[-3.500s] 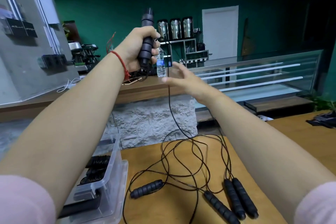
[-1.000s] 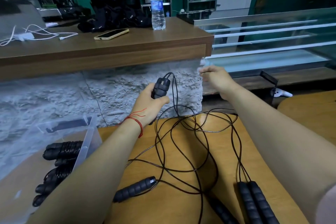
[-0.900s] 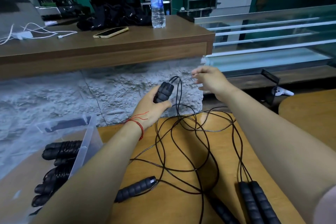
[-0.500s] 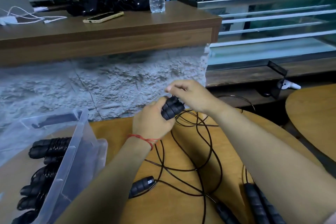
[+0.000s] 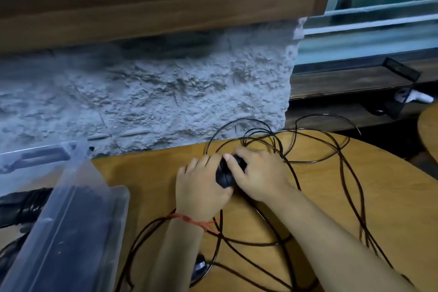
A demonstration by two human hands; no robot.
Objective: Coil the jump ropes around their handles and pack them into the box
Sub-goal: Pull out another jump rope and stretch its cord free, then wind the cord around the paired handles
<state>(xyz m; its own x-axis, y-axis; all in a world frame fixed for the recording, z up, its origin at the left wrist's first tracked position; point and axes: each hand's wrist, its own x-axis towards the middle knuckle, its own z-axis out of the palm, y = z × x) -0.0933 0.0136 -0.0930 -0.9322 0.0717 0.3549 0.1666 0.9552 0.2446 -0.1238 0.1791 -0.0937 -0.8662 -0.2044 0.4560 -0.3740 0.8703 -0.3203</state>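
Gripped handle [image 5: 224, 176] mostly covered; box [image 5: 71, 232] cut off at left.

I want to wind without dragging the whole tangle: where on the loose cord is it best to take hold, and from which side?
Pinch the cord close beside the right hand, coming from above on the right. There the strands run near the handles, which the left hand also holds; farther out the loops cross on the table, so pulling there would likely drag the tangle.
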